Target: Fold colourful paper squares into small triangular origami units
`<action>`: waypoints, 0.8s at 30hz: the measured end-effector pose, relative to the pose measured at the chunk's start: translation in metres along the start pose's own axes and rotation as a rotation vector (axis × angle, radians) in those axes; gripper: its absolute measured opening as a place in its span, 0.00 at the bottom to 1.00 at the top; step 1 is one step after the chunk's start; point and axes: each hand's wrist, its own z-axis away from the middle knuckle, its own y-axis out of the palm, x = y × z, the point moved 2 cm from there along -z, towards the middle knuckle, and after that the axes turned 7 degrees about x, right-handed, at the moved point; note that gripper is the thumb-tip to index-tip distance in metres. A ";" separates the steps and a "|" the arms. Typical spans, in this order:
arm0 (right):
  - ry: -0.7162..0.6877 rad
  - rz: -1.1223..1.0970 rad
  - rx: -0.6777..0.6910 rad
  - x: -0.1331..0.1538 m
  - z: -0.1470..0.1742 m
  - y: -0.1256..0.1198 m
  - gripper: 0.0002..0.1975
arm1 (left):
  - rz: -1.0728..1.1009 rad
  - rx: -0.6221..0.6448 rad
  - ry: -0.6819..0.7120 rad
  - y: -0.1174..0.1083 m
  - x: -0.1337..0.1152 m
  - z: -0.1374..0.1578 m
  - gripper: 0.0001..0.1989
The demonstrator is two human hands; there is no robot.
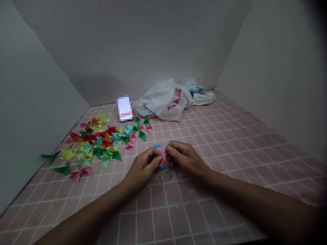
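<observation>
From the head view I see folded papers [97, 152] strewn at left, with a phone [124, 107] and a bag [163, 102] beyond. Angled inward, the left hand [144, 166] and right hand [187, 158] pinch a pink paper [164, 159] between thumbs and fingers, over coloured sheets [165, 168].

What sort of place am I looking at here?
Probably a small craft spot: many folded papers lie on a pink checked cloth, with plain walls on three sides.
</observation>
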 end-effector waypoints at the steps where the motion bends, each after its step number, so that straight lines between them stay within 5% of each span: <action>1: -0.013 -0.032 0.007 0.000 0.000 0.000 0.14 | -0.027 -0.018 0.012 -0.001 -0.001 0.000 0.10; 14: -0.002 -0.201 0.060 -0.002 0.000 0.008 0.07 | -0.066 -0.244 0.166 -0.001 -0.005 0.006 0.03; 24: -0.061 0.002 0.055 0.005 0.000 0.005 0.02 | 0.151 -0.218 0.030 -0.003 -0.011 0.005 0.10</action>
